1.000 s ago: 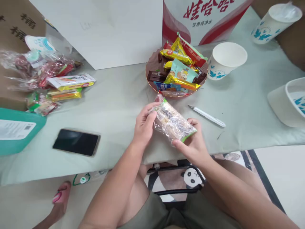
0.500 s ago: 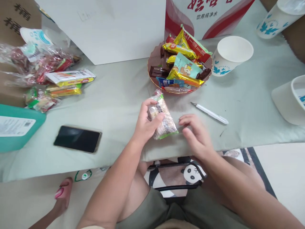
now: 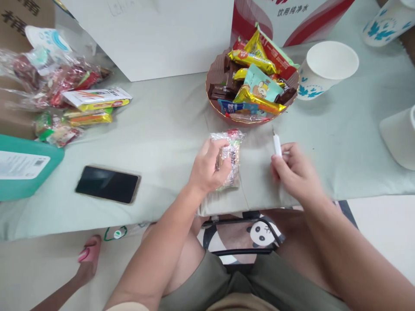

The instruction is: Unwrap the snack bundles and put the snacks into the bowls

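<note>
Left hand [image 3: 209, 168] gripping clear-wrapped packet [image 3: 234, 162] at the table [image 3: 165, 129], fingers curled over it. Right hand [image 3: 296, 172] pinching white pen-like tool [image 3: 276, 146], tip outward. Both items in hand; tool and packet apart; wrapper opened or sealed: cannot tell. Just beyond the hands, snack-filled bowl [image 3: 215, 73], nearest obstacle to tip. Paper cup [image 3: 313, 82] beyond right hand; phone [image 3: 108, 184] left of left hand.

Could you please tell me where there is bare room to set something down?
Bare cloth lies between the phone and left hand, between the snack pile and bowl, and between the right hand and white container. A narrower gap separates packet and pen-like tool. The snack pile is crowded, as is the bowl's side by the paper cup.
</note>
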Tool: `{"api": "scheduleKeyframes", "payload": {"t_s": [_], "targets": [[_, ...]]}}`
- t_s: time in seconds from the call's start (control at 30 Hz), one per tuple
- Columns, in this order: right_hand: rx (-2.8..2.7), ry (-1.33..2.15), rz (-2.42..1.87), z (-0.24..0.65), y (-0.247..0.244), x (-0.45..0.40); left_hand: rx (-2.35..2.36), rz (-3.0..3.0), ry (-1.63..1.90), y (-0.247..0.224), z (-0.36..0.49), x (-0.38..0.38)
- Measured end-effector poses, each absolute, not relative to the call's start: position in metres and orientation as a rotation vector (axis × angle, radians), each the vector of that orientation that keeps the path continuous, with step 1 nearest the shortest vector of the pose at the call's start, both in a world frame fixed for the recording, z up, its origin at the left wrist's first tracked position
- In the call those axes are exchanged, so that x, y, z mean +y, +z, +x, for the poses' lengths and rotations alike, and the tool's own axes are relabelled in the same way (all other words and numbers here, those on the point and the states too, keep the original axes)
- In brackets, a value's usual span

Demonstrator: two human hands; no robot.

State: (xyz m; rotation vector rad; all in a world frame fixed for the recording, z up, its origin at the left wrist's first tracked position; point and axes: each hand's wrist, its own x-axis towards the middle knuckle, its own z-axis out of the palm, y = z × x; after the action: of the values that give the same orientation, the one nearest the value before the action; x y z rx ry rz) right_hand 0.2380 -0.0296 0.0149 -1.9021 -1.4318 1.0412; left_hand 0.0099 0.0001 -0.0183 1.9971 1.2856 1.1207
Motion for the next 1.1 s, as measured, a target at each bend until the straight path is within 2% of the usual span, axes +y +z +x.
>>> {"api": "scheduleKeyframes", "payload": {"t_s": [0.1,0.23,0.47,0.87,1.1], "targets": [[-1.033,1.713,-1.469,0.213,0.026,-0.039,1.239,2.073,1.118,-0.020,0.013,-0.001],[-0.694,2.034,-1.281,0.196,0.029,-0.046,1.191,2.141,1.132,-0.021,0.018,-0.002],[-0.474,2.119,-1.305,0.189,0.028,-0.051,1.235,2.165,1.240,-0.023,0.020,-0.003],[-0.570,2.253,-1.327,0.178,0.022,-0.068,1.476,1.983,1.456,-0.027,0.010,0.006],[-0.720,2.283,-1.349,0.171,0.017,-0.075,1.466,1.717,1.588,-0.029,0.005,0.012]]}}
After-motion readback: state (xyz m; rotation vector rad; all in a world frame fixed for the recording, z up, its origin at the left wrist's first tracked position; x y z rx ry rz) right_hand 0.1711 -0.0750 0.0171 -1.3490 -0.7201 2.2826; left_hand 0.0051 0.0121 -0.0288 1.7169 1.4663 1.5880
